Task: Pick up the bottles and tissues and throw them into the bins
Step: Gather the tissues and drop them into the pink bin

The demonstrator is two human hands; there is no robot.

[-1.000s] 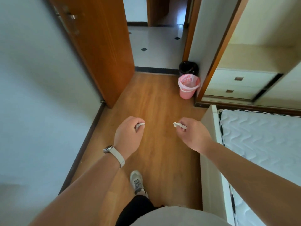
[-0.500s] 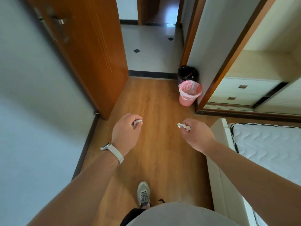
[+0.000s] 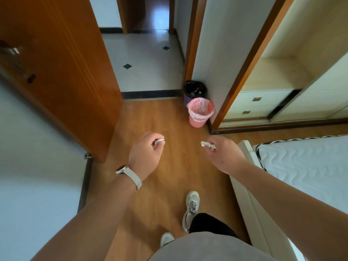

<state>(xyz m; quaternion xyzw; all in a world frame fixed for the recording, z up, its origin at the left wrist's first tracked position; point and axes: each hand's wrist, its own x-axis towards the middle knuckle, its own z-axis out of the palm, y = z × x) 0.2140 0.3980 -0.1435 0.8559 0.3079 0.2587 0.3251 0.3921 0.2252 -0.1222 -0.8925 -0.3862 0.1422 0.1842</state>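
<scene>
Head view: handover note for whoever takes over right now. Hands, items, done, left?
Left hand pinches a small white wad, likely tissue.
Right hand pinches a crumpled tissue.
Pink bin and black bin stand on the floor ahead by the wall corner, black one behind.
Done: both pieces picked up.
Left: reach the bins, drop both in. No bottles in view.

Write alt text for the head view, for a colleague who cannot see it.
The left hand pinches a white wad and the right hand pinches a crumpled tissue scrap, both held out above the wooden floor. Ahead, by the doorway, a pink bin stands in front of a black bin; a bed lies at right.
</scene>
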